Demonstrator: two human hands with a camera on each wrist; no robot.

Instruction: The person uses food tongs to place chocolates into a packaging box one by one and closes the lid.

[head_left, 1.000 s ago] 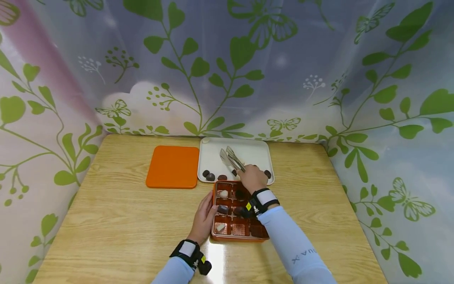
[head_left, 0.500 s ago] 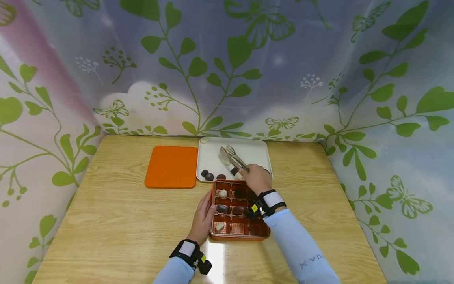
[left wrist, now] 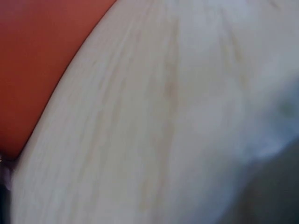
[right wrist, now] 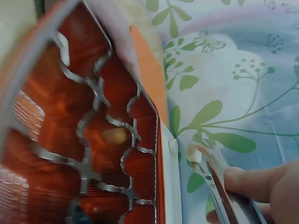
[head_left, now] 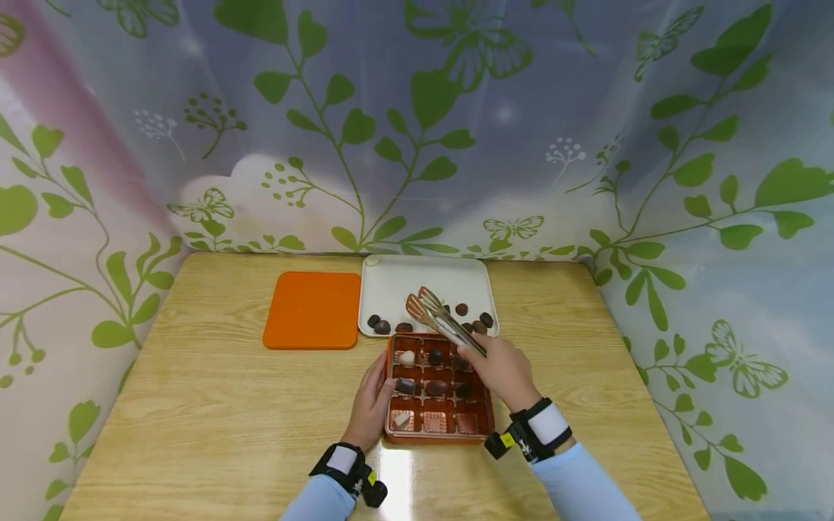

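Metal tongs (head_left: 468, 339), gripped by the right hand (head_left: 504, 370), point over the far tray (head_left: 430, 271); left hand (head_left: 369, 407), nearly straight-fingered, touches the box (head_left: 436, 438) at left.

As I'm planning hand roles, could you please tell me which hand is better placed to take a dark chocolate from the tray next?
Probably the right hand: it grips the tongs, whose tips point over the white tray. The left hand rests against the box.
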